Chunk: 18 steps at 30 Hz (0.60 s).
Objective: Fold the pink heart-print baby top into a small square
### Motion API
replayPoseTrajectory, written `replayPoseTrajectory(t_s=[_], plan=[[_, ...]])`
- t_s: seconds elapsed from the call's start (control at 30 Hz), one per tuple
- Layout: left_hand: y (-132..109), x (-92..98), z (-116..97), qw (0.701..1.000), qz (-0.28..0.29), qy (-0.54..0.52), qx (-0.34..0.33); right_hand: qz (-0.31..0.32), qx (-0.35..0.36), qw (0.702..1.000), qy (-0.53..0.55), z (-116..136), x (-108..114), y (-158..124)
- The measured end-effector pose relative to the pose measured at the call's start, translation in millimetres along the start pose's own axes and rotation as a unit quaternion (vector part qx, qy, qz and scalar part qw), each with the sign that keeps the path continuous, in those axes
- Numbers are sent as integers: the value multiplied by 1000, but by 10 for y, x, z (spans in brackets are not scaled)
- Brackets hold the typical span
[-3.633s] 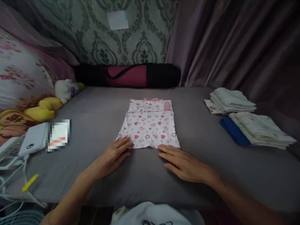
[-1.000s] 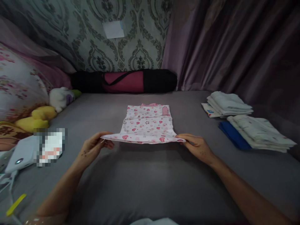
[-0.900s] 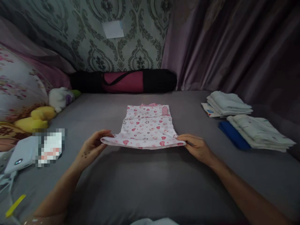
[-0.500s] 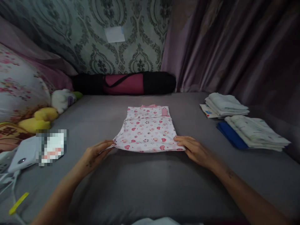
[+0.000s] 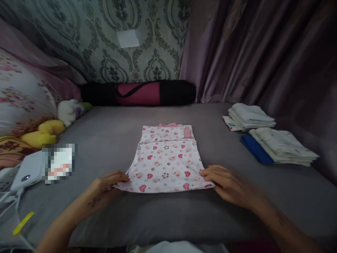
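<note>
One white garment (image 5: 163, 161), printed with pink hearts and small flowers, is lying nearly flat near the middle of the grey bed (image 5: 168, 218). Its pink collar (image 5: 169, 125) is pointing away from the person, toward the patterned wall (image 5: 155, 31), and its hem (image 5: 164, 188) is facing the person. The long axis, taken from collar to hem, is running almost straight away from the person, and the outline is widening toward the hem. A folded band (image 5: 163, 134) is crossing the far end, with a pink patch (image 5: 187, 133) showing at its right side. The garment is lying between the hands and mostly beyond them. The left hand (image 5: 116, 179) is pinching the left hem corner, its fingers curling over the cloth; the right hand (image 5: 223, 181) is pinching the right hem corner, its fingers bending over the edge. The hem is spanning the gap between the two, bowing slightly toward the person. Well to the right, a far stack (image 5: 251, 117) and a near stack (image 5: 284, 146) of folded cloths are sitting close together, with a blue cloth (image 5: 255, 149) showing at the left side of the near one. A black and maroon bag (image 5: 138, 93) is stretching along the wall.
</note>
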<state>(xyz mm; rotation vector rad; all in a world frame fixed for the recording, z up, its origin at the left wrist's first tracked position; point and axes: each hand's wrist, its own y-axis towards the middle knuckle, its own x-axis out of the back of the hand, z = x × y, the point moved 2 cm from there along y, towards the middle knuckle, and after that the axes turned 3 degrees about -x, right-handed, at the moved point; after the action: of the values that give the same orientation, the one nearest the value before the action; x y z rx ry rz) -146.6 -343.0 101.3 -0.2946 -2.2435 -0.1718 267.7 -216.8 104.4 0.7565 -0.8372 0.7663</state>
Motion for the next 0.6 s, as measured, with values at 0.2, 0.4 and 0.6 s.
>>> replayPoseTrajectory(t_s=[0.2, 0.4, 0.6], plan=[[131, 13, -45, 998, 55, -21, 6, 52, -27, 995, 75, -56, -60, 265], [194, -25, 50, 981, 100, -159, 41, 114, -68, 983, 123, -174, -127, 405], [284, 84, 82, 973, 53, -191, 115, 64, -161, 976, 129, -305, -68, 399]])
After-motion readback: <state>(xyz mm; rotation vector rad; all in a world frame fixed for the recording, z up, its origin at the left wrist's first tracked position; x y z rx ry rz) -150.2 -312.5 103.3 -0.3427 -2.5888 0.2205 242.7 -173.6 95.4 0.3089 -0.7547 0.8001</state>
